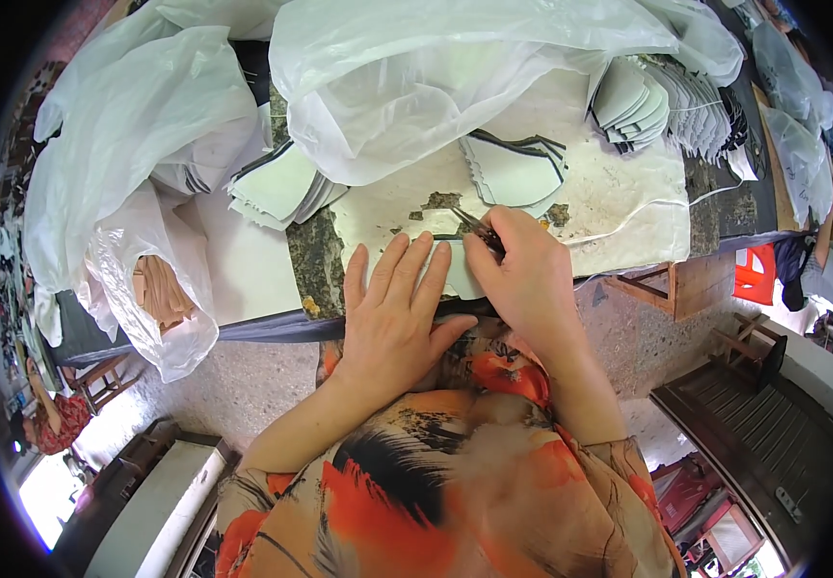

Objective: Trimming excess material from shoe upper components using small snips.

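Observation:
My left hand [389,306] lies flat with its fingers stretched out, pressing on a pale piece [462,277] with a dark edge at the front of the table. Most of that piece is hidden under my hands. Closed around slim dark metal snips [479,230], my right hand [532,275] rests at the piece's right side; the tips point away to the left. Just beyond is a small fanned stack of pale cut pieces [515,173] with black edges. Another such stack [279,189] lies farther left, partly under plastic.
A large translucent plastic sheet [368,116] covers the far table. More cut pieces [633,104] stand fanned at the back right. At left, a clear bag [173,313] holds tan pieces. A white cord [628,220] crosses the pale work surface [387,197]. Wooden stools [657,287] stand beyond the table edge.

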Demonstrator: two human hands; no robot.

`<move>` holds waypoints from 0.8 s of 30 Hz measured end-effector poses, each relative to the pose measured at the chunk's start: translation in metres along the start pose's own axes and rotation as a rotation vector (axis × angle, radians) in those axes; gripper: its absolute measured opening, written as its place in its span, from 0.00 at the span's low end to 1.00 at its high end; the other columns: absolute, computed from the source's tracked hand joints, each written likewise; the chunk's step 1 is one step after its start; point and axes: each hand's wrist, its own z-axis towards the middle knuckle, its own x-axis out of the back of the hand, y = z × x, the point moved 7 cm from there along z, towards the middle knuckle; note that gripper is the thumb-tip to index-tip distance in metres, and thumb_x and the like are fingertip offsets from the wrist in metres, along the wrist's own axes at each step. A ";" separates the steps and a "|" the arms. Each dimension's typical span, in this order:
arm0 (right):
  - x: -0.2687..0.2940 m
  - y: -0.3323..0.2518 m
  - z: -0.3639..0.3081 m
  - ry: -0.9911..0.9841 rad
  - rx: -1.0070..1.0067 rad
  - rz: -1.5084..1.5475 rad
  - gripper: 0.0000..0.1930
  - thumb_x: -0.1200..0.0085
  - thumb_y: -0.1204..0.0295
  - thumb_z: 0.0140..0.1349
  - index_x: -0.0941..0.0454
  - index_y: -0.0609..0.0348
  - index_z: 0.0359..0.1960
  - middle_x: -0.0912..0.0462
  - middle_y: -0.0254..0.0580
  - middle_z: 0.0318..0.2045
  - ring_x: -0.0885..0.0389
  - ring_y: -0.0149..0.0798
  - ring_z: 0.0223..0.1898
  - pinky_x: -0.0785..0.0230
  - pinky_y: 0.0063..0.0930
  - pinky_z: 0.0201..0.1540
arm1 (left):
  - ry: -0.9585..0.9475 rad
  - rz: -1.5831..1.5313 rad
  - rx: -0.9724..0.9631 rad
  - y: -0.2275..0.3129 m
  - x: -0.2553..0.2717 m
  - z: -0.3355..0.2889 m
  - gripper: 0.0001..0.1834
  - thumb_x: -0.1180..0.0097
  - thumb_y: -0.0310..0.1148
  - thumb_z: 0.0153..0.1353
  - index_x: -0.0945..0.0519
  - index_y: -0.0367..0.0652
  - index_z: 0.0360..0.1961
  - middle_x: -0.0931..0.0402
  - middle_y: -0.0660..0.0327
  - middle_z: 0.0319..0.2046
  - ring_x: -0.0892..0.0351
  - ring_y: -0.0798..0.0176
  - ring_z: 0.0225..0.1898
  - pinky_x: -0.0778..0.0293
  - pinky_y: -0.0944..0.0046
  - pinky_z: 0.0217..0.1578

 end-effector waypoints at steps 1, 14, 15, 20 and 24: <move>0.000 0.000 0.000 -0.001 0.000 0.000 0.09 0.40 0.70 0.64 0.23 0.64 0.35 0.19 0.52 0.31 0.19 0.55 0.34 0.27 0.42 0.38 | 0.007 0.003 0.003 0.001 0.000 0.000 0.42 0.32 0.53 0.57 0.26 0.41 0.67 0.28 0.53 0.66 0.34 0.48 0.69 0.49 0.36 0.71; 0.014 0.000 -0.001 -0.058 0.001 -0.130 0.11 0.41 0.64 0.65 0.22 0.59 0.36 0.18 0.49 0.32 0.18 0.56 0.34 0.26 0.46 0.36 | 0.097 0.022 -0.087 0.008 0.007 0.017 0.31 0.31 0.41 0.56 0.22 0.33 0.57 0.23 0.52 0.51 0.26 0.48 0.57 0.32 0.46 0.64; 0.016 0.002 -0.001 -0.055 -0.043 -0.118 0.11 0.41 0.64 0.64 0.21 0.60 0.36 0.18 0.51 0.32 0.19 0.57 0.35 0.27 0.44 0.38 | 0.104 0.004 -0.075 0.008 0.008 0.017 0.30 0.31 0.40 0.57 0.21 0.34 0.57 0.23 0.52 0.52 0.26 0.47 0.56 0.31 0.46 0.63; 0.017 0.007 -0.001 -0.064 -0.047 -0.138 0.12 0.41 0.63 0.64 0.21 0.60 0.36 0.18 0.51 0.32 0.18 0.57 0.35 0.27 0.45 0.38 | 0.119 0.000 -0.062 0.008 0.009 0.017 0.29 0.31 0.40 0.58 0.20 0.36 0.57 0.22 0.54 0.52 0.25 0.48 0.56 0.30 0.47 0.60; 0.018 0.008 -0.002 -0.073 -0.046 -0.142 0.12 0.40 0.62 0.64 0.21 0.60 0.36 0.18 0.51 0.32 0.18 0.57 0.35 0.28 0.45 0.38 | 0.126 0.020 -0.060 0.008 0.010 0.016 0.27 0.32 0.41 0.58 0.19 0.41 0.58 0.22 0.56 0.51 0.24 0.50 0.55 0.30 0.50 0.57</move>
